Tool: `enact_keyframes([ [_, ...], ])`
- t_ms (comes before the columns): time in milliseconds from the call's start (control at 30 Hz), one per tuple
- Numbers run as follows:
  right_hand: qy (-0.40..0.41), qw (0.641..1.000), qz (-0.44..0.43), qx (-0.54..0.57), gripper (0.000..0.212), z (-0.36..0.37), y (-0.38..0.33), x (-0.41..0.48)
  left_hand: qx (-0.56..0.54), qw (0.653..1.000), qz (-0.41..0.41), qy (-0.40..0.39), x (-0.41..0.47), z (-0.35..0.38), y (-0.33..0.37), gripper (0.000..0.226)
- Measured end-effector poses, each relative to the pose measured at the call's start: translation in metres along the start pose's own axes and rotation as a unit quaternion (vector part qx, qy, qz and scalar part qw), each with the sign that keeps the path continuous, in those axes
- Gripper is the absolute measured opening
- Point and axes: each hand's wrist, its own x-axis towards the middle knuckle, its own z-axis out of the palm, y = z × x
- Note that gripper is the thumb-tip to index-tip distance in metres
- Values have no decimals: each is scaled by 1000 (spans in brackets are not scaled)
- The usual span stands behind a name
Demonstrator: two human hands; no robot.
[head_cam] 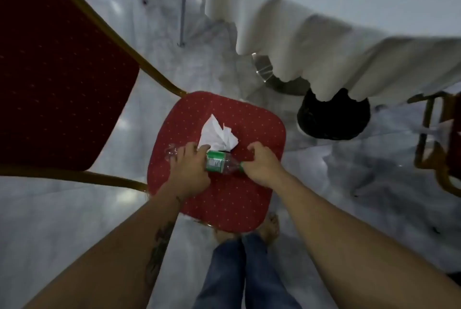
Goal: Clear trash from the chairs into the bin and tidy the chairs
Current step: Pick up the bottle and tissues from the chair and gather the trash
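A red dotted chair seat (224,199) with a gold frame is below me. On it lies a clear plastic bottle (216,162) with a green label and green cap, on its side. My left hand (190,166) wraps over the bottle's body. My right hand (262,161) pinches the capped neck end. A crumpled white tissue (217,135) rests on the seat just beyond the bottle, touching my left fingers. A black bin (333,116) stands on the floor to the right, partly under the tablecloth.
The chair's tall red backrest (50,71) rises at the left. A table with a white cloth (324,39) fills the upper right, with a metal base (264,66) beneath. Another gold-framed chair (439,144) is at the right edge. My bare feet stand on the marble floor (74,213).
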Motion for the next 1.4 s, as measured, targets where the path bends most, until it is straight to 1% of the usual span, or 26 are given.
enact_keyframes([
  [33, 8, 1000, -18, -19, 58, 5, -2, 11, 25, 1000, -9, -4, 7, 5, -2, 82],
  [100, 24, 997, -48, -58, 58, 15, -6, 34, 60, 998, -20, 13, 21, 19, -10, 85],
  [167, 27, 993, -78, -87, 66, 23, -13, 50, 84, 996, -19, 26, 28, 32, -21, 85],
  [233, 15, 987, -101, -125, 76, 34, -16, 69, 106, 993, -20, 39, 34, 47, -36, 83],
  [267, 6, 983, -115, -145, 80, 37, -18, 77, 112, 992, -11, 59, 36, 51, -42, 80],
  [367, -20, 966, -158, -202, 84, 49, -25, 100, 146, 985, 13, 88, 40, 65, -58, 74],
  [433, -9, 947, -187, -262, 74, 53, -25, 109, 162, 982, 31, 95, 40, 71, -63, 77],
  [500, 19, 925, -197, -323, 57, 55, -25, 116, 159, 981, 40, 102, 41, 73, -68, 78],
  [567, 27, 923, -183, -338, 43, 52, -21, 117, 146, 983, 47, 102, 38, 73, -71, 74],
  [600, 27, 931, -170, -322, 32, 49, -20, 114, 137, 984, 49, 99, 36, 71, -73, 71],
  [633, 32, 944, -153, -291, 17, 45, -16, 113, 127, 986, 50, 99, 35, 69, -75, 69],
  [667, 39, 960, -131, -246, 7, 42, -11, 111, 114, 987, 51, 104, 34, 67, -75, 66],
  [733, 54, 987, -78, -132, 8, 37, -2, 104, 94, 989, 38, 111, 33, 55, -74, 63],
  [767, 53, 995, -55, -62, 15, 33, 2, 98, 83, 990, 31, 112, 33, 48, -71, 62],
  [800, 43, 998, -35, 7, 27, 33, 6, 92, 69, 991, 24, 108, 32, 45, -70, 60],
  [867, 17, 994, -10, 104, 50, 22, 9, 72, 30, 994, 23, 104, 29, 30, -59, 55],
  [900, 7, 992, -5, 122, 53, 19, 12, 64, -1, 995, 18, 99, 28, 25, -54, 53],
  [967, 17, 989, -3, 147, 32, 1, 19, 41, -62, 993, 29, 97, 25, 9, -36, 50],
  [1000, 28, 985, 2, 169, 26, -8, 22, 30, -84, 991, 32, 95, 23, 1, -25, 49],
  [1100, 70, 972, 24, 223, 19, -41, 32, 0, -135, 987, 26, 80, 19, -20, 15, 53],
  [1167, 104, 963, 39, 244, 3, -70, 44, -16, -167, 983, 36, 70, 19, -27, 49, 53],
  [1233, 131, 954, 55, 263, 19, -94, 60, -24, -192, 979, 49, 54, 21, -27, 83, 53],
  [1400, 168, 931, 103, 308, 20, -162, 125, -27, -254, 963, 81, 32, 34, -14, 184, 52],
])
